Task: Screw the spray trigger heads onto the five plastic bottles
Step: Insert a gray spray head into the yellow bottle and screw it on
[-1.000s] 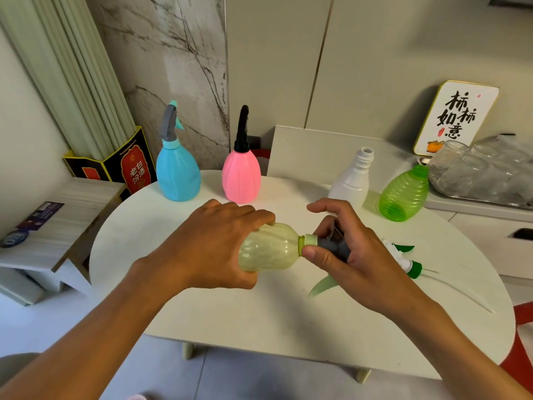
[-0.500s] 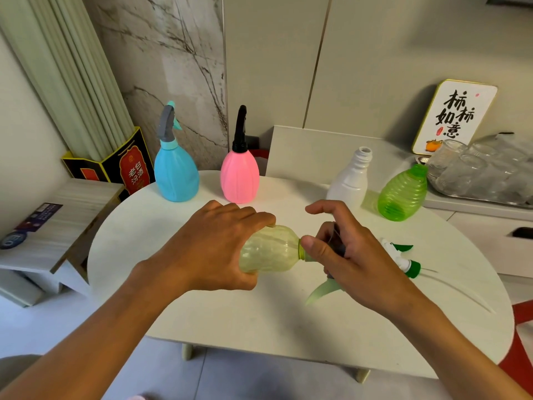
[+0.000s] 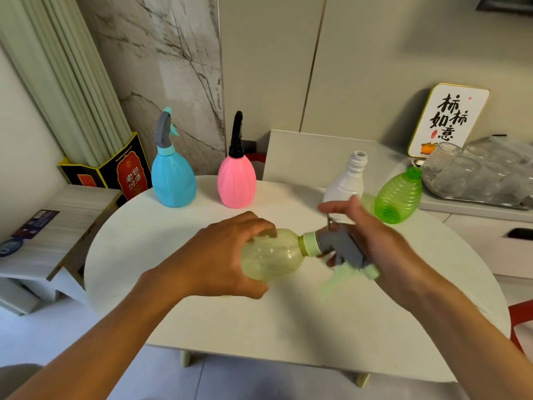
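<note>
Yellow bottle [image 3: 269,256] held above table [image 3: 138,241], long axis approx horizontal, neck pointing right. Left hand [image 3: 222,255] wraps body; right hand [image 3: 372,241] fingers curled on grey trigger head [image 3: 343,246], cap at neck, prob mid-screw. Blue bottle [image 3: 172,180], pink bottle [image 3: 236,181] capped. White bottle [image 3: 344,183], green bottle [image 3: 398,197] still bare: 2 done, 3rd in hand.

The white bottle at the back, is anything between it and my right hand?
Nothing blocks it. The white bottle stands uncapped just behind the right hand, but that hand is busy at the grey trigger head on the yellow bottle.
</note>
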`<action>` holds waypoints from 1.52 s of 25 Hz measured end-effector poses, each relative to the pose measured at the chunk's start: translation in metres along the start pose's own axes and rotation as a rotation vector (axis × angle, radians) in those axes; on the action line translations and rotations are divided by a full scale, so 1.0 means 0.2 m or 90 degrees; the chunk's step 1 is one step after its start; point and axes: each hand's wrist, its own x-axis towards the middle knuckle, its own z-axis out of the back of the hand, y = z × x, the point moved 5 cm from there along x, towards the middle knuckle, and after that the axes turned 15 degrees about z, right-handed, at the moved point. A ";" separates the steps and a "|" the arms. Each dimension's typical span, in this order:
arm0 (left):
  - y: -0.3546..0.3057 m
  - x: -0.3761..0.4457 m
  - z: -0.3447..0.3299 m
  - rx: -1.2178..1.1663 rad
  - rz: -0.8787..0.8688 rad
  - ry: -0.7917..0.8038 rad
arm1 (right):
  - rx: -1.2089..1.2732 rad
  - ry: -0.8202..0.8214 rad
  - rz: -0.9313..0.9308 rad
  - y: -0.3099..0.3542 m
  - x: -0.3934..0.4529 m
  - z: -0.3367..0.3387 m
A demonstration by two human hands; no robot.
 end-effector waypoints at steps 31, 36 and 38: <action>-0.28 -0.11 -0.24 -0.816 -0.031 0.570 | 0.373 0.140 0.089 0.03 -0.03 -0.21; -0.24 -0.07 -0.20 -0.729 0.024 0.408 | 0.344 0.060 0.108 0.07 -0.03 -0.20; -0.22 -0.06 -0.16 -0.595 0.056 0.275 | 0.316 0.000 0.122 0.06 -0.02 -0.19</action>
